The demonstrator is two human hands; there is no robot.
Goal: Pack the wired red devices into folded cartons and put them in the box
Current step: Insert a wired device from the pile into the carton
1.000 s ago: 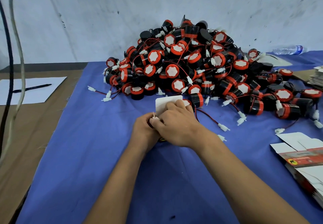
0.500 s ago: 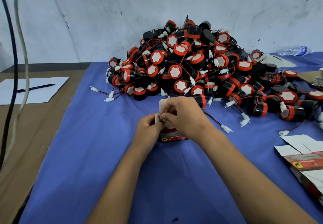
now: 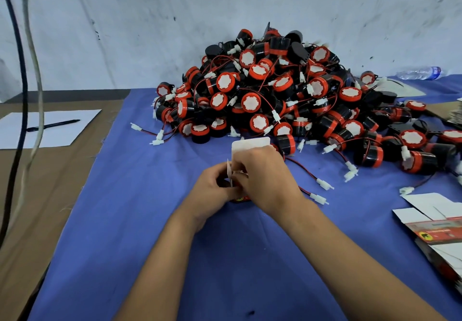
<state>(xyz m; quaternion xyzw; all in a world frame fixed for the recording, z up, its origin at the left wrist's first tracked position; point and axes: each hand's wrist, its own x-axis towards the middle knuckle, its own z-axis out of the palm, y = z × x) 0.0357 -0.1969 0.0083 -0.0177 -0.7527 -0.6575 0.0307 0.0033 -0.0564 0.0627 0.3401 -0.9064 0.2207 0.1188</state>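
Centrally, both hands (left hand [image 3: 212, 190], right hand [image 3: 265, 178]) gripping carton [image 3: 250, 144]

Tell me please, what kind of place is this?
Probably a small workshop packing bench. A big heap of red wired devices lies on a blue cloth, flat cartons wait at the right, and both hands fold a carton.

A black pen [image 3: 53, 125] lies on a white sheet of paper [image 3: 45, 129] at the bench's left edge. A plastic water bottle [image 3: 419, 73] lies on its side near the far right corner, against the wall.
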